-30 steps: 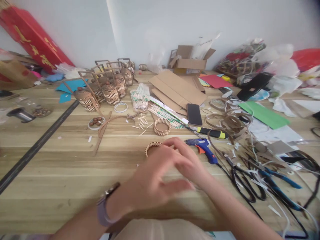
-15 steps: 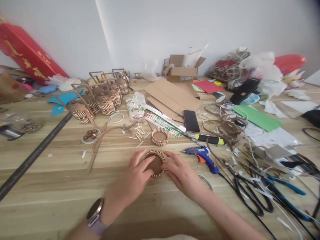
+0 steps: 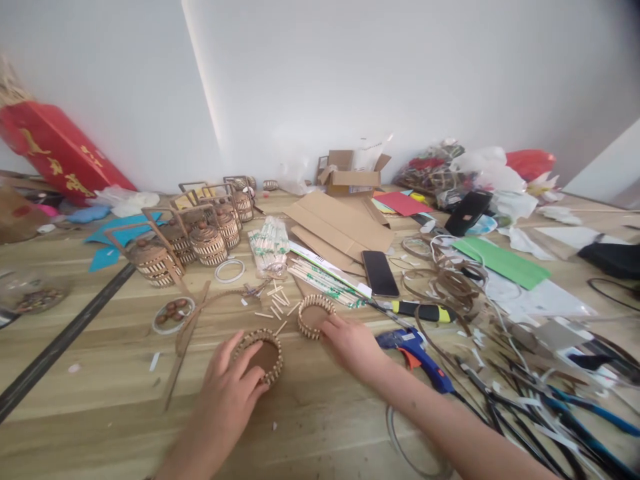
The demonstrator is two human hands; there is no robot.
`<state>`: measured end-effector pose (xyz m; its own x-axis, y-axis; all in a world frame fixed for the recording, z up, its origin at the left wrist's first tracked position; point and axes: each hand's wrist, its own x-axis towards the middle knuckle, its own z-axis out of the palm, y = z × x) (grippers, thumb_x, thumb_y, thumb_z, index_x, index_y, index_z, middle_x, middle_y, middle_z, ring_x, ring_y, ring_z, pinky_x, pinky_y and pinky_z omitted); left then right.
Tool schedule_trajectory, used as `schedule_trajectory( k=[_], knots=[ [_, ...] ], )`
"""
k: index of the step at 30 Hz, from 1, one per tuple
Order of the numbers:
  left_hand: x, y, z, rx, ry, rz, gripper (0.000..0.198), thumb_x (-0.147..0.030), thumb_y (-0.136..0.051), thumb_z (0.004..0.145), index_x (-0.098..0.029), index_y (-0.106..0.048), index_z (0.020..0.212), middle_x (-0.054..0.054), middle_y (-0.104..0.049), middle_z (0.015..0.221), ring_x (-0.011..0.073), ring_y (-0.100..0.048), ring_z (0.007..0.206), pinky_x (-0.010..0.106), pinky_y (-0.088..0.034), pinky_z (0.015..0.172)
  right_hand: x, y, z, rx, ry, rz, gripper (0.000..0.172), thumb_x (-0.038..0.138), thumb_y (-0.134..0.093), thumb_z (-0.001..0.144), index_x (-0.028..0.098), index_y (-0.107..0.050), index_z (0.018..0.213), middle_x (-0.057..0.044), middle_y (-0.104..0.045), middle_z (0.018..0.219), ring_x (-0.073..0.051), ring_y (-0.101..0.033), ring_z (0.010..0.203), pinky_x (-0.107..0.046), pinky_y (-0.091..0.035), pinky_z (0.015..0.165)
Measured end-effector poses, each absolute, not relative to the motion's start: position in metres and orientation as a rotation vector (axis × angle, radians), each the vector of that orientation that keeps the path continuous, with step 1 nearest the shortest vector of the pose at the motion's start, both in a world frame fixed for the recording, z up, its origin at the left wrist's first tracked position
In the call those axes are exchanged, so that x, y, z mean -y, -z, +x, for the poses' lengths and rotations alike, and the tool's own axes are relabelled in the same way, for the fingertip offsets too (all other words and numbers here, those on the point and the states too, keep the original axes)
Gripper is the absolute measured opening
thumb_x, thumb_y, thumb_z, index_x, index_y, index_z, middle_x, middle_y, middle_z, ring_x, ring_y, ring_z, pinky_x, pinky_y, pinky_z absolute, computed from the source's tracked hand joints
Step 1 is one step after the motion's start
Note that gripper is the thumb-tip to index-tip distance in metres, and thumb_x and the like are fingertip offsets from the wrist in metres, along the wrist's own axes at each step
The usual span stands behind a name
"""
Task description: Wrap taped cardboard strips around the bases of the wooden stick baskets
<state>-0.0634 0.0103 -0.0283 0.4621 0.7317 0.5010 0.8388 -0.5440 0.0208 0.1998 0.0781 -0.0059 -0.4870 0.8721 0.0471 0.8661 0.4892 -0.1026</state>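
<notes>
Two round, shallow brown trays edged with short wooden pieces lie on the wooden table. Around the nearer tray [image 3: 267, 353], my left hand [image 3: 235, 380] has its fingers curved, some over the rim and some inside, gripping it. My right hand [image 3: 353, 343] pinches the right edge of the farther, smaller tray [image 3: 313, 316], with its fingertips partly hidden. Small cut sticks [image 3: 274, 305] lie loose just beyond the trays. A blue glue gun [image 3: 417, 350] rests to the right of my right hand.
Several small lidded baskets with handles [image 3: 207, 243] stand at the back left. Flat cardboard [image 3: 340, 223], a phone [image 3: 380, 273] and a cutter [image 3: 425, 311] lie farther back. Pliers [image 3: 590, 407], cords and brown strips clutter the right. A ring of brown balls [image 3: 173, 315] sits left.
My left hand has moved left with the nearer tray. My right hand has let go of that tray and taken hold of the farther one. The camera view has tilted up.
</notes>
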Motion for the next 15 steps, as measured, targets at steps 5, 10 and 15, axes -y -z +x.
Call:
schedule_trajectory(
  k=[5, 10, 15],
  knots=[
    [-0.026, 0.037, -0.077, 1.377, 0.723, -2.356, 0.015, -0.02, -0.058, 0.09, -0.021, -0.065, 0.077, 0.007, -0.07, 0.116, 0.039, -0.045, 0.129, 0.059, -0.047, 0.098, -0.064, 0.011, 0.185, 2.717, -0.12, -1.388, 0.022, 0.011, -0.048, 0.094, 0.019, -0.068, 0.098, -0.008, -0.07, 0.095, -0.021, -0.068, 0.089, -0.029, -0.049, 0.078],
    [-0.032, 0.045, -0.073, 1.402, 0.693, -2.348, 0.021, -0.03, -0.057, 0.092, -0.019, -0.068, 0.106, 0.011, -0.066, 0.125, 0.0386, -0.048, 0.126, 0.056, -0.049, 0.096, -0.059, 0.006, 0.185, 2.737, -0.233, -1.229, 0.046, 0.014, -0.05, 0.091, 0.026, -0.054, 0.136, -0.011, -0.058, 0.137, -0.021, -0.068, 0.102, -0.031, -0.053, 0.084],
    [-0.016, 0.033, -0.076, 1.314, 0.746, -2.295, 0.034, -0.041, -0.05, 0.097, -0.018, -0.064, 0.117, 0.014, -0.064, 0.127, 0.0363, -0.05, 0.123, 0.051, -0.049, 0.094, -0.059, 0.001, 0.23, 2.54, -0.331, -1.347, 0.031, 0.022, -0.045, 0.096, 0.02, -0.067, 0.118, -0.011, -0.069, 0.121, -0.023, -0.067, 0.108, -0.036, -0.052, 0.093]
  ],
)
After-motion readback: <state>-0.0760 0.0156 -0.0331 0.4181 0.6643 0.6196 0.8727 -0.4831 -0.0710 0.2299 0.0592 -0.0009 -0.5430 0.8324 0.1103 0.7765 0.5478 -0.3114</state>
